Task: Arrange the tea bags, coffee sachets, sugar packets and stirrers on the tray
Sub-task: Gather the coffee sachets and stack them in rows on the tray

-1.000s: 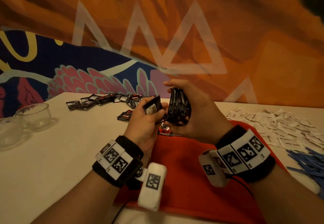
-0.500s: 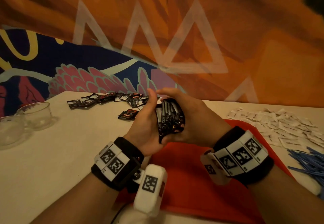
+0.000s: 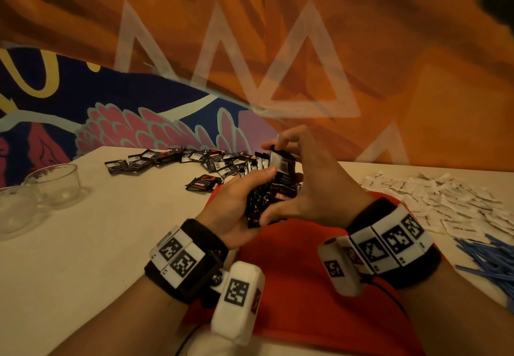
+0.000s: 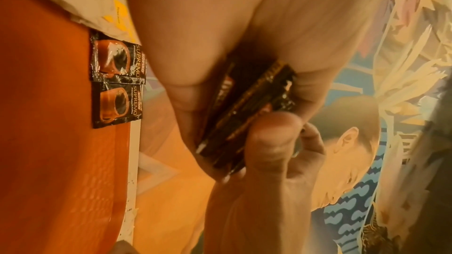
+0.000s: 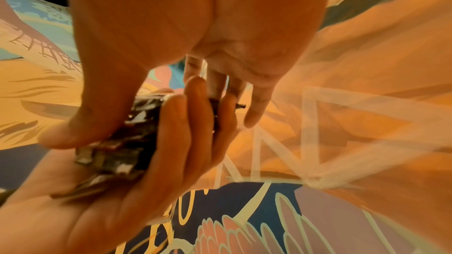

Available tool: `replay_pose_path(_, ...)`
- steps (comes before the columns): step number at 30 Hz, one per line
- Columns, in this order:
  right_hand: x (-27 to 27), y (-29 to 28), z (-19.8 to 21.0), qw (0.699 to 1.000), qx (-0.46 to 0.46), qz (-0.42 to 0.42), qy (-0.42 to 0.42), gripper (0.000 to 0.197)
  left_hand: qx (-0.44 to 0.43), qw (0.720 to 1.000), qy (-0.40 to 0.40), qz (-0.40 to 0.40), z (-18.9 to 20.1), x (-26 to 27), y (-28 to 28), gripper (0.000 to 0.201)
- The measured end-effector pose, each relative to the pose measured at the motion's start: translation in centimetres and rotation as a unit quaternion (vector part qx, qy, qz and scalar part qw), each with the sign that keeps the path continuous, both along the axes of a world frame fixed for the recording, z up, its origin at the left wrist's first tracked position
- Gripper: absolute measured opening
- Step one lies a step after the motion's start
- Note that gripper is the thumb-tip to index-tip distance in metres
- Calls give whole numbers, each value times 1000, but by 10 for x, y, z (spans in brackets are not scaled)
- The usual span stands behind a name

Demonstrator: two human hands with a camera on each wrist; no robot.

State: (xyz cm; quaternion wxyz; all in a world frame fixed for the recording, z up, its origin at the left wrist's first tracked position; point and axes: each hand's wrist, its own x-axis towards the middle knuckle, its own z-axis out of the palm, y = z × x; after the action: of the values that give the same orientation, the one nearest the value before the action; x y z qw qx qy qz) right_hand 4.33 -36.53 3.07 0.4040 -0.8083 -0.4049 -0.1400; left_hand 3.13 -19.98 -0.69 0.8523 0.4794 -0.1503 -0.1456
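coffee sachets bunched in both hands, tray barely started

left hand (image 3: 236, 205) cups a stack of coffee sachets (image 3: 274, 191) above the far end of the red tray (image 3: 300, 286), fingers curled round the stack, thumb on top. right hand (image 3: 314, 186) clamps the same stack from the other side, fingertips pinching the tallest sachet's upper edge. left wrist view shows two sachets (image 4: 117, 80) lying flat on the tray, edge to edge. more sachets scattered (image 3: 172, 159) on the bench beyond. white packets (image 3: 434, 197) heaped to the right, blue stirrers (image 3: 489, 258) beside them, both off the tray. two glass bowls (image 3: 52, 186) at left. judgement: early stage; most items not yet placed
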Motion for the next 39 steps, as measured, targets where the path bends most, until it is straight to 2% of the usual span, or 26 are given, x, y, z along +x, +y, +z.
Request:
replay_pose_path(2, 2, 1, -2, 1000, -12, -1, 3, 83, -17, 1000, 14, 9, 2, -1, -1, 44)
replay_pose_path(7, 4, 0, -3, 996, -34, -20, -80, 60, -49, 998, 39, 20, 2, 2, -2, 57)
replay_pose_path(16, 7, 9, -14, 995, -36, -27, -86, 58, -94, 991, 51, 75, -1, 9, -3, 61)
replay_pose_path(19, 7, 11, -15, 997, -38, -24, -63, 58, -92, 993, 46, 58, 0, 6, -3, 62)
replay_pose_path(22, 8, 7, -13, 998, -40, -17, -53, 58, -76, 995, 31, 60, -4, 8, 0, 38)
replay_pose_path(24, 8, 3, -12, 1000, -12, -13, -2, 52, -62, 995, 31, 67, -5, 9, 1, 32)
replay_pose_path(26, 8, 1, -11, 996, 55, -29, 68, 45, -48, 995, 30, 82, -4, 9, 2, 35)
replay_pose_path(28, 12, 1, -11, 983, 105, -61, 134, 50, -42, 994, 19, 97, -2, 8, 2, 42)
replay_pose_path(30, 16, 0, -13, 970, 108, -69, 204, 51, -48, 992, -2, 117, -2, 9, 2, 50)
replay_pose_path(32, 20, -1, -15, 962, 88, -57, 253, 39, -44, 988, -24, 145, -3, 10, 1, 56)
replay_pose_path(34, 22, -2, -17, 960, 94, -48, 260, 25, -34, 986, -38, 160, -4, 12, 0, 58)
replay_pose_path(36, 21, -4, -14, 963, 122, -64, 230, 14, -36, 986, -35, 158, -3, 11, 1, 55)
replay_pose_path(39, 19, -9, -5, 954, 214, -98, 184, 12, -68, 987, -29, 141, -2, 13, 7, 33)
